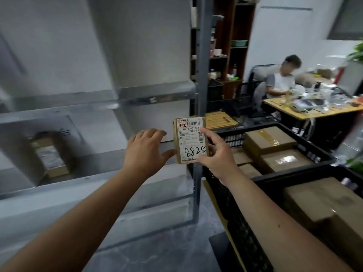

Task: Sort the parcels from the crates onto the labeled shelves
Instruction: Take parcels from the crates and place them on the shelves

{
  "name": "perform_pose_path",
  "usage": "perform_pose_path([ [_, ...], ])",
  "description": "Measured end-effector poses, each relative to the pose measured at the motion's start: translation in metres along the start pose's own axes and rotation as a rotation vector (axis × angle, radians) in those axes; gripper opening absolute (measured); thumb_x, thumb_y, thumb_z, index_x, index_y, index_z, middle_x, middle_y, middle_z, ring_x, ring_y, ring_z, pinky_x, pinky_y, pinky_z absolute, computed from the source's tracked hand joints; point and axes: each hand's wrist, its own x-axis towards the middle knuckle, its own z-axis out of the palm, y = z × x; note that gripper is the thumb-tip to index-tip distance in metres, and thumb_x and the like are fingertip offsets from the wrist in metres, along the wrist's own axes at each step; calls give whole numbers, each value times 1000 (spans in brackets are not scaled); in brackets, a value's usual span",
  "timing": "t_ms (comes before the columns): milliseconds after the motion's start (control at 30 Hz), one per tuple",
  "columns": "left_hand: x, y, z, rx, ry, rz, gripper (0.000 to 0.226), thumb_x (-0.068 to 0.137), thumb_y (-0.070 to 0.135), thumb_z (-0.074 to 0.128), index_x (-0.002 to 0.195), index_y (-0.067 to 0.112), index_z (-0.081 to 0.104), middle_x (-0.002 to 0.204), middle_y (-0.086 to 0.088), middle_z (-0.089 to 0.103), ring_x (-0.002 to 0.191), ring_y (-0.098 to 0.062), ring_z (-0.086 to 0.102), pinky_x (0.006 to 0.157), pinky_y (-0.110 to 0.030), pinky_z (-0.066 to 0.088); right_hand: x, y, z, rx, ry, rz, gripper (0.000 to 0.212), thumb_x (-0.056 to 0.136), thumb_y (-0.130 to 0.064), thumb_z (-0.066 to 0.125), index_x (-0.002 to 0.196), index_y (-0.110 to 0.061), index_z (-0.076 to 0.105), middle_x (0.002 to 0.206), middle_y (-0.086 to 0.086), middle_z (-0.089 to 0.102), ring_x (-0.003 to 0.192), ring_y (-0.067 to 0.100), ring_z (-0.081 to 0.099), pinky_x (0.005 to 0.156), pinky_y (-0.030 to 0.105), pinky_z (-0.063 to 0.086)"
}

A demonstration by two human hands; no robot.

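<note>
Currently the main risk is a mis-shelve. The small parcel (190,140) carries a red "1-2" tag and handwritten "8825", but the shelf labels on the grey metal rack (98,107) are blurred, so I can't tell which bay matches.

Second risk: a drop. The right hand (215,154) holds the parcel alone, thumb on the label face near its lower edge, index finger along the right edge near the top, other fingers hidden behind. That's a light pinch on an upright box, held in mid-air at frame centre, just in front of the rack's right upright post (201,95). A bump against the post on the way in could knock it loose.

The left hand (146,148) is spread, fingers relaxed, thumb tip touching or just beside the parcel's lower left edge; can't tell which. It isn't gripping, so little backup if the pinch slips.

Both forearms are extended forward from the bottom corners and converge on the parcel.

One parcel on shelf (50,154) stands at left of frame. The black crates (314,152) at right hold more boxes; plenty left to sort.
</note>
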Motion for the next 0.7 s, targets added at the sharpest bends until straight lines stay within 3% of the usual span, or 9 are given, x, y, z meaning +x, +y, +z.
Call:
perform_pose_path([
  [200,-32,-73,-26,30,28,-163,77,84,81,54,143,32,53,146,3,57,134,-25,52,110,-49,41,18,-11,80,73,-168,-11,84,83,10,74,134,-54,58,142,-4,57,133,21,55,87,45,64],
  [500,-94,-193,-61,64,37,-338,78,82,79,61,143,31,54,146,3,58,133,-27,54,109,-51,45,12,-30,221,82,-320,3,80,84,15,70,145,-35,54,131,-8,61,121,15,63,83,35,64],
  [567,-108,-227,-72,72,42,-366,77,81,78,63,141,30,56,144,2,59,131,-28,55,107,-51,45,11,-34,258,85,-351,-13,80,85,14,71,142,-40,55,136,-5,60,125,16,61,82,31,64],
  [700,-134,-290,-93,84,63,-424,77,80,75,66,140,28,57,144,0,59,131,-29,55,105,-50,44,8,-39,332,102,-406,-35,81,85,10,71,139,-48,55,143,-3,55,132,21,57,87,41,64],
])
